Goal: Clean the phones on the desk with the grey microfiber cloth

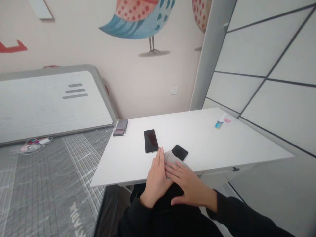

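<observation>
A light grey cloth (170, 156) is between my hands at the table's near edge. My left hand (156, 179) is on its left side, fingers long and close together, the cloth against its palm. Over the cloth's near part lies my right hand (189, 186), fingers flat and slightly spread, thumb apart. Whether anything else is under the cloth is hidden by my hands. Just beyond my left fingertips lies a black-screened tablet or large phone (151, 141). A smaller dark phone (180, 152) lies right behind the cloth, which partly overlaps it.
The white table (128, 164) has a blurred-out dark item (120, 127) at its far left corner. At the far right stand a small spray bottle (219, 122) and a pink piece (227, 120). White panels (283, 108) border the right side; a whiteboard (49, 105) leans at left.
</observation>
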The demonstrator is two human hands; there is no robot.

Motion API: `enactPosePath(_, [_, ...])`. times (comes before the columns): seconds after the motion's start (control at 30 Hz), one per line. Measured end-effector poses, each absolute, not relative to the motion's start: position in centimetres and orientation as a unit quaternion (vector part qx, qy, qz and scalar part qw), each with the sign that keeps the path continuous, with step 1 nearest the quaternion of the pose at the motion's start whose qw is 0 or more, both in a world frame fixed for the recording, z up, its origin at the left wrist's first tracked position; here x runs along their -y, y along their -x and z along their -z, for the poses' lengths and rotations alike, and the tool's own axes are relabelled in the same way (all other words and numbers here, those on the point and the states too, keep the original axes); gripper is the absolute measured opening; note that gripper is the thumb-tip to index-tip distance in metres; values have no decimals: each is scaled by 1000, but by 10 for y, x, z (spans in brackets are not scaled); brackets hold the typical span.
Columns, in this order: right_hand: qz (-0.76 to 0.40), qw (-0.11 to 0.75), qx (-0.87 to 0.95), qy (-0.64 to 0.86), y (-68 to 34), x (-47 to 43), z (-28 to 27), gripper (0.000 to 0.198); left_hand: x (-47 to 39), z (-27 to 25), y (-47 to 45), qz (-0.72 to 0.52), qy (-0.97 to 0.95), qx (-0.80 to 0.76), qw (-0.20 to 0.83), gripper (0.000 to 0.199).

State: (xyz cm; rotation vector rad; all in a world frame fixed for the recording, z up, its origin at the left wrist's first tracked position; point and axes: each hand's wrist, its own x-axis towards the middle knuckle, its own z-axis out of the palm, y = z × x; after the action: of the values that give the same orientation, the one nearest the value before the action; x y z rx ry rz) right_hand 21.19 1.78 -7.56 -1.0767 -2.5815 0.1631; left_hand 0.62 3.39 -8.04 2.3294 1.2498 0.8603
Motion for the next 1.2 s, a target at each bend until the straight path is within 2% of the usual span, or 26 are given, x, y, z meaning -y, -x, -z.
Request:
enactPosePath(0.1, [-64, 169, 889, 421, -210, -20, 74, 81, -34, 80, -7, -306, -827, -437, 177, 115])
enactPosePath(0.13, [-52, 177, 874, 450, -211, -22, 74, 79, -34, 80, -7, -309, -827, -436, 174, 114])
enactPosePath(0.17, [-41, 184, 861, 473, -211, -22, 75, 81, -34, 80, -7, -311, -826, -437, 173, 112])
enactPosePath(0.27, [-59, 180, 897, 400, -210, -21, 77, 105, -33, 80, -7, -306, -820, -445, 190, 114])
enactPosePath(0.3, [-66, 172, 906, 381, -210, -20, 78, 105, -33, 80, -7, -305, -819, -445, 193, 116])
enactPosePath(0.4, [-23, 188, 864, 466, -213, -18, 80, 82, -32, 80, -7, -310, -823, -441, 181, 113])
enactPosePath(0.47, [-3, 197, 853, 484, -213, -16, 81, 89, -32, 80, -7, -310, -824, -441, 174, 112])
enactPosePath(0.57, [-32, 171, 903, 392, -215, -12, 82, 106, -32, 79, -8, -302, -822, -448, 182, 116])
enactPosePath(0.6, [-34, 164, 909, 382, -217, -12, 82, 102, -32, 78, -8, -301, -821, -449, 184, 117])
enactPosePath(0.63, [-22, 169, 894, 414, -219, -12, 82, 92, -32, 78, -8, -301, -821, -450, 183, 117])
enactPosePath(0.7, [11, 184, 856, 483, -223, -14, 82, 85, -32, 76, -8, -301, -822, -449, 180, 117])
enactPosePath(0.77, [14, 189, 856, 482, -225, -14, 82, 99, -32, 75, -8, -296, -824, -447, 181, 115])
enactPosePath(0.83, [-22, 173, 896, 409, -224, -13, 81, 112, -32, 74, -7, -292, -826, -446, 184, 114])
enactPosePath(0.87, [-39, 164, 907, 387, -224, -13, 80, 111, -32, 74, -7, -291, -826, -447, 183, 114])
enactPosePath(0.97, [-23, 175, 873, 455, -221, -14, 77, 84, -32, 74, -7, -298, -825, -447, 174, 111])
enactPosePath(1.0, [-14, 185, 857, 482, -219, -15, 76, 84, -32, 75, -7, -300, -825, -447, 172, 111])
enactPosePath(1.03, [-13, 192, 855, 482, -216, -14, 75, 92, -32, 76, -7, -301, -826, -445, 170, 110])
enactPosePath(1.1, [-54, 187, 895, 402, -209, -13, 74, 107, -33, 77, -8, -297, -829, -444, 168, 106])
enactPosePath(1.13, [-74, 181, 907, 374, -206, -14, 74, 106, -33, 77, -8, -294, -829, -446, 168, 105])
enactPosePath(1.2, [-79, 165, 909, 375, -205, -16, 73, 86, -32, 76, -8, -290, -827, -450, 170, 105])
